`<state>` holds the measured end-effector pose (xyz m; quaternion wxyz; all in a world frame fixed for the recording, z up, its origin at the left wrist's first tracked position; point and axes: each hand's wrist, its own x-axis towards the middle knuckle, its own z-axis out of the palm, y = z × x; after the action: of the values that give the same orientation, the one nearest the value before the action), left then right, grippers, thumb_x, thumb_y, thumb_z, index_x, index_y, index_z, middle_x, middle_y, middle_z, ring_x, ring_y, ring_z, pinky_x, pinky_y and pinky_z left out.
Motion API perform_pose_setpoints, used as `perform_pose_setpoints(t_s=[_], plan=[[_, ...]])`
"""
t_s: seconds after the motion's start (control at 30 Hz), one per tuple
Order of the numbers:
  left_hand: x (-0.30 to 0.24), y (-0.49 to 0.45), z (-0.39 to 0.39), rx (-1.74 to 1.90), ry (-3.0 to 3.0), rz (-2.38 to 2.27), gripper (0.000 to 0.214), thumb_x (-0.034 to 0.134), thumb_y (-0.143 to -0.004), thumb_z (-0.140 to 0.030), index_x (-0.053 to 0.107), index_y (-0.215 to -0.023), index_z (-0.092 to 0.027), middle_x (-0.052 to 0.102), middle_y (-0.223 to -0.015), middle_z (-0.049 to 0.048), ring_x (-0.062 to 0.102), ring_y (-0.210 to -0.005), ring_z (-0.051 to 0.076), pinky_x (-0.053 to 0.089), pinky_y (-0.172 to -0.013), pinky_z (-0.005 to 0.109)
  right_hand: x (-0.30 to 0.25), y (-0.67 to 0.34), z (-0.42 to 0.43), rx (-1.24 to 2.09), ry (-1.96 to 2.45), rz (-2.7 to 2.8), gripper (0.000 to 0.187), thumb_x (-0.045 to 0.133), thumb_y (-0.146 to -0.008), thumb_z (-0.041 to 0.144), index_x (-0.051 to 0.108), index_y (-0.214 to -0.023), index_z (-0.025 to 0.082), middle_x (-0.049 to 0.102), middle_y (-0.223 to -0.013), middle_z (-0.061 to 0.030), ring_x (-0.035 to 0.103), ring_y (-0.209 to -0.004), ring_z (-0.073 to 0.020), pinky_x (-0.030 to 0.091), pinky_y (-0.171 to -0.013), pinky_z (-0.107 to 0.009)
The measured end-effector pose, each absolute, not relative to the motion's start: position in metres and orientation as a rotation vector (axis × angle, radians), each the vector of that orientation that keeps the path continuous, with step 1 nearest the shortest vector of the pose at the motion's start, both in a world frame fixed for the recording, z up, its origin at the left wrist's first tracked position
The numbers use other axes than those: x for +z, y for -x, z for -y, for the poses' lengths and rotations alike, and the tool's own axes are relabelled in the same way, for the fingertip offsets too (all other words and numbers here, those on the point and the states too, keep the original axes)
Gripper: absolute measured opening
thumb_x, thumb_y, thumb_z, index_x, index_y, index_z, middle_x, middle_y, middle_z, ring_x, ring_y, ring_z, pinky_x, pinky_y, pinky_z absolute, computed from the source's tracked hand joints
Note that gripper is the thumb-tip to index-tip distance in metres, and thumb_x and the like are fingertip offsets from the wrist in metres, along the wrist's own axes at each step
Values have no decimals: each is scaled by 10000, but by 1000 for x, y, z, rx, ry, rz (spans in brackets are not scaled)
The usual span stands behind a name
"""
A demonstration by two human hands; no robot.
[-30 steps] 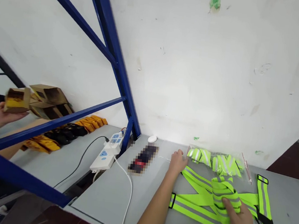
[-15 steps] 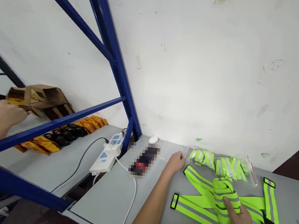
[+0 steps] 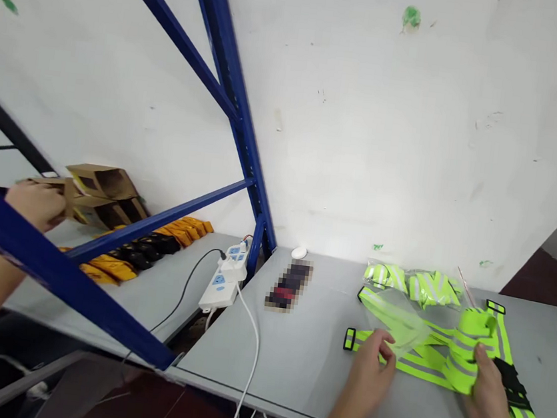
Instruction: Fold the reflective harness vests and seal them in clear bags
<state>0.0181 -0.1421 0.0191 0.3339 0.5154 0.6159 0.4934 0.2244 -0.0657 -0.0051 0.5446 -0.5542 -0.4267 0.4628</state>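
Note:
My left hand (image 3: 372, 367) pinches the edge of a clear plastic bag (image 3: 399, 317) and holds it above the grey table (image 3: 292, 351). My right hand (image 3: 487, 380) grips a folded bunch of neon-green reflective strap (image 3: 469, 345). More of the same strap vest (image 3: 421, 369) lies spread on the table under both hands, with a black buckle part (image 3: 512, 390) at its right. Behind it rests a clear packet of folded green straps (image 3: 413, 283).
A blurred dark object (image 3: 290, 285) and a small white puck (image 3: 298, 253) lie near the wall. A white power strip (image 3: 224, 278) with its cable (image 3: 249, 353) sits by the blue rack post (image 3: 245, 145). At left another person's hand (image 3: 35, 201) holds cardboard boxes (image 3: 103, 185).
My left hand drew back from the far packet and picked up the clear bag. My right hand lifted a bunch of strap. The view shifted right.

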Motion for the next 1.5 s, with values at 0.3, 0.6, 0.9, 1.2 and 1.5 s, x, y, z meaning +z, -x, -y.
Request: perform_pose_setpoints(t_s=[0.3, 0.6, 0.9, 1.2, 1.5], plan=[[-11, -25, 153, 1315, -1475, -1595, 123, 569, -751, -214, 539, -635, -187, 512, -669, -5, 481, -667, 153, 340, -618, 262, -13, -228, 134, 1281, 1023, 1624, 513, 708, -653, 610, 751, -929, 180, 712, -1057, -137, 654, -943, -328, 519, -843, -426], [-16, -25, 144, 1355, -1285, -1506, 324, 632, -716, -396, 434, -556, -196, 426, -536, -48, 387, -543, 115, 304, -535, 239, 2, -211, 141, 1356, 852, 1872, 473, 693, -768, 472, 680, -1179, 238, 459, -1446, -70, 487, -1268, -319, 374, -1054, -446], [-5, -26, 154, 1601, -1319, -1498, 226, 608, -837, -380, 576, -729, -185, 511, -660, -18, 463, -633, 132, 369, -590, 240, 2, -204, 137, 1559, 945, 1721, 491, 672, -781, 490, 688, -1155, 172, 725, -1038, -79, 647, -958, -284, 507, -872, -420], [-4, -18, 158, 1898, -1743, -1798, 101, 522, -909, -179, 606, -864, -213, 660, -923, 28, 578, -911, 179, 413, -840, 334, 11, -189, 130, 1503, 1095, 1619, 474, 663, -764, 515, 703, -1089, 172, 693, -1144, -95, 629, -1056, -295, 480, -933, -418], [4, -7, 171, 1614, -2463, -1854, 237, 490, -882, -55, 652, -892, -229, 717, -1082, 27, 561, -1045, 225, 341, -884, 398, 18, -186, 128, 1122, 1421, 1722, 409, 649, -745, 539, 736, -943, 192, 726, -1023, -81, 650, -968, -285, 488, -868, -358]])
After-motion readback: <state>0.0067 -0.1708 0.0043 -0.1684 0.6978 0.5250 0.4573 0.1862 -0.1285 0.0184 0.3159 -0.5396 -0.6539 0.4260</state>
